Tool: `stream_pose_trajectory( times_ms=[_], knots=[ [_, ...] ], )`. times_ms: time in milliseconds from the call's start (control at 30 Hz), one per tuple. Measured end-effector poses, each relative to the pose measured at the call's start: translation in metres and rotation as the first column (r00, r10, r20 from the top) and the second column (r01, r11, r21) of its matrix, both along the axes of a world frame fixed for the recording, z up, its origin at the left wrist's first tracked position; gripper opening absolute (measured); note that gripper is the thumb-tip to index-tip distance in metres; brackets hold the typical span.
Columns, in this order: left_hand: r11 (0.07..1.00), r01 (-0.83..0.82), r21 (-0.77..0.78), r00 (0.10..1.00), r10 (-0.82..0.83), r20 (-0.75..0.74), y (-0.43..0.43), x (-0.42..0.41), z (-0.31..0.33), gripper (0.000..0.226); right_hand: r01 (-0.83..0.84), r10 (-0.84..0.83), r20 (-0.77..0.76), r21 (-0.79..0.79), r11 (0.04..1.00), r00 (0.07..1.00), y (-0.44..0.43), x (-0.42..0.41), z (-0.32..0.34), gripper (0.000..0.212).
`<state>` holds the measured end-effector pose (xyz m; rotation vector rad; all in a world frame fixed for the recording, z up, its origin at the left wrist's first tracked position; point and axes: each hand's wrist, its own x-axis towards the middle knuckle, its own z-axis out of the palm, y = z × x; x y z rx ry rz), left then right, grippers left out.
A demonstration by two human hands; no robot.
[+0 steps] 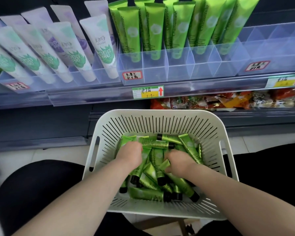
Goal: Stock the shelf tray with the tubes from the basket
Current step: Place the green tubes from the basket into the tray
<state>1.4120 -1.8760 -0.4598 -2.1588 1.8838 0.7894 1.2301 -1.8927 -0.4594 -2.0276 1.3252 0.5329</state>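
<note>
Your left hand (130, 155) and right hand (179, 163) curl into the tubes (154, 143) in the near basket (152, 112); whether either holds one, I cannot tell.

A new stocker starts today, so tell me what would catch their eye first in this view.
The white slotted basket at bottom centre, heaped with green tubes lying every way, draws the eye first, with the left hand and right hand both down in the pile. Above it, upright green tubes stand in the clear shelf tray, beside white tubes to the left.
</note>
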Motion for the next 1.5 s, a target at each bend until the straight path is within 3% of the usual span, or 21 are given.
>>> stream_pose_trajectory(
  times_ms=[133,233,433,500,600,700,933,1033,1200,1400,1500],
  knots=[
    [0.999,-0.034,0.021,0.999,0.034,0.019,0.0,-0.002,-0.007,0.019,0.101,-0.101,0.072,0.001,0.995,0.992,-0.001,-0.006,0.011,0.038],
    [0.998,-0.059,0.033,0.997,0.057,0.047,0.001,-0.011,-0.01,0.019,0.133,-0.119,0.157,-0.083,0.988,0.98,-0.003,-0.01,0.02,0.031],
    [0.984,-0.176,0.039,0.982,0.173,0.077,0.006,-0.02,-0.018,0.055,0.189,-0.116,0.295,-0.235,0.953,0.949,-0.011,-0.014,0.038,0.028],
    [0.973,-0.217,0.083,0.974,0.21,0.083,0.005,-0.02,-0.017,0.05,0.204,-0.115,0.324,-0.256,0.945,0.939,-0.013,-0.015,0.04,0.025],
    [0.958,-0.225,0.179,0.971,0.204,0.127,0.01,-0.022,-0.012,0.018,0.212,-0.117,0.336,-0.262,0.942,0.935,-0.015,-0.016,0.042,0.022],
    [0.956,-0.223,0.19,0.971,0.201,0.129,0.018,-0.021,-0.013,0.012,0.213,-0.112,0.345,-0.271,0.939,0.932,-0.013,-0.016,0.043,0.022],
    [0.973,-0.227,-0.044,0.955,0.214,-0.207,0.019,-0.013,0.02,0.05,0.273,-0.1,0.421,-0.373,0.887,0.901,-0.008,-0.019,0.064,0.016],
    [0.951,-0.242,-0.19,0.923,0.166,-0.347,0.011,-0.017,0.053,0.025,0.31,-0.088,0.455,-0.442,0.842,0.886,-0.013,-0.022,0.084,0.016],
    [0.853,-0.323,-0.409,0.855,0.077,-0.513,-0.016,-0.028,0.117,0.016,0.383,-0.071,0.495,-0.567,0.73,0.866,-0.03,-0.034,0.133,0.018],
    [0.755,-0.323,-0.571,0.807,-0.095,-0.583,-0.063,-0.048,0.189,0.023,0.462,-0.065,0.536,-0.652,0.601,0.842,-0.055,-0.059,0.193,0.02],
    [0.7,-0.322,-0.637,0.805,-0.152,-0.573,-0.084,-0.068,0.222,0.043,0.5,-0.061,0.556,-0.688,0.526,0.829,-0.067,-0.074,0.22,0.021]
  ],
)
